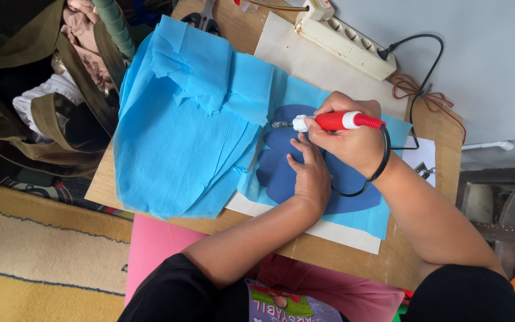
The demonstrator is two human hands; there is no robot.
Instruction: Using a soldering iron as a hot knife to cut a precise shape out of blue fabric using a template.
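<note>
Mid-cut along the dark blue template (281,173): left hand (311,173) flat atop it, right hand (353,140) closed around red hot-cutter (329,121) at its upper edge, most of the outline seemingly left.

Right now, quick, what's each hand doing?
Left hand: open, fingers spread, pressing flat on the dark blue shape.
Right hand: closed around the red and white corded tool.

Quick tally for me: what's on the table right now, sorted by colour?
Light blue: 1 fabric pile
Dark blue: 1 template, under the left hand
Red: 1 heated cutter, in the right hand
White: 1 power strip
Black: 1 scissors
Total: 5
</note>
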